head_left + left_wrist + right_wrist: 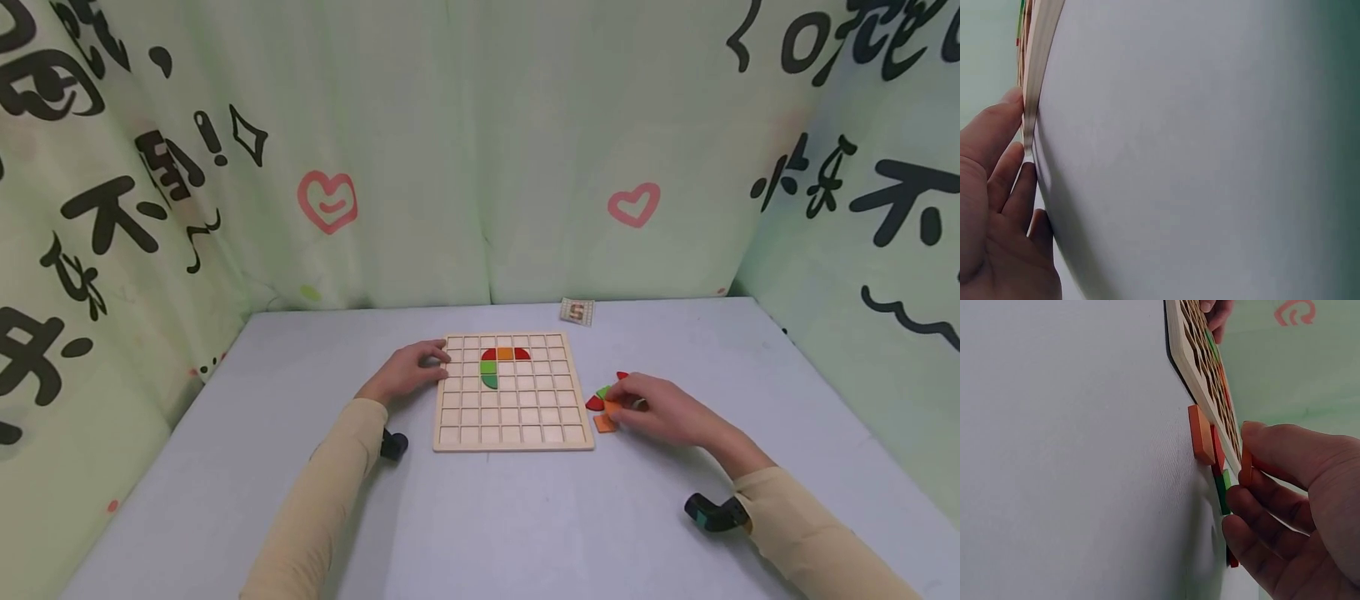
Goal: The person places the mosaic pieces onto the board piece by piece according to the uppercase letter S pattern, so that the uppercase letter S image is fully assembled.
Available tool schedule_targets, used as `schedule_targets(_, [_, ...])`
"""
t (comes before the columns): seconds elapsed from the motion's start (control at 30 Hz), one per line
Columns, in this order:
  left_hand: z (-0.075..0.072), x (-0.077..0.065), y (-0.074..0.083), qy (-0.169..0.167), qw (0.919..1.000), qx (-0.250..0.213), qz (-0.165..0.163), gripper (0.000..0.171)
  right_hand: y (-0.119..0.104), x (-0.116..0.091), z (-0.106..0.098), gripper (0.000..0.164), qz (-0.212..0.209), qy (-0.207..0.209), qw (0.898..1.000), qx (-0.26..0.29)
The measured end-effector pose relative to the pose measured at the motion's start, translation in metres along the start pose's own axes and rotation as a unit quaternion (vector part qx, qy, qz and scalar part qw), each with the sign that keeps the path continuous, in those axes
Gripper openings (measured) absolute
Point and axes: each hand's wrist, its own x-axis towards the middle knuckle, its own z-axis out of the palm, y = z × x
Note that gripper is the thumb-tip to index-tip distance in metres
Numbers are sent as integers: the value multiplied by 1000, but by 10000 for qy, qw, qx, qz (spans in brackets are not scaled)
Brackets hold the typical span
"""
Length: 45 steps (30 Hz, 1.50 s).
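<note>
A wooden grid board (513, 450) lies on the table, holding two red rounded pieces (522, 354) with an orange square (505, 353) between them. Below the left red one sit a light green square (489, 367) and a dark green rounded piece (490, 382). My left hand (408, 368) rests against the board's left edge, thumb and fingertips touching its side. To the right of the board, my right hand (663, 408) pinches an orange piece (1247, 465) between thumb and fingers. Under and beside that hand lie another orange square (1200, 434), red pieces (595, 403) and a green piece (603, 392).
A small printed card (577, 312) lies at the table's back edge, behind the board. Pale green curtains (480, 150) with dark writing and red hearts enclose the back and sides of the white table (525, 525).
</note>
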Motion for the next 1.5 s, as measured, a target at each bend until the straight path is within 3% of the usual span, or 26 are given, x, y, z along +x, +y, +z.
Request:
schedule_targets(0.73, [2,-1,-1,68,9999,-14,-93,27,-38,50,28,23,-163,218,9990,350])
schedule_targets(1.2, [2,1,1,27,9999,-48,-162,27,-66,90,43,27,124,-173,9987,471])
schedule_targets(1.5, [1,-1,3,40,9999,26,-136,27,-75,111,54,23,-236,-84,9996,-146])
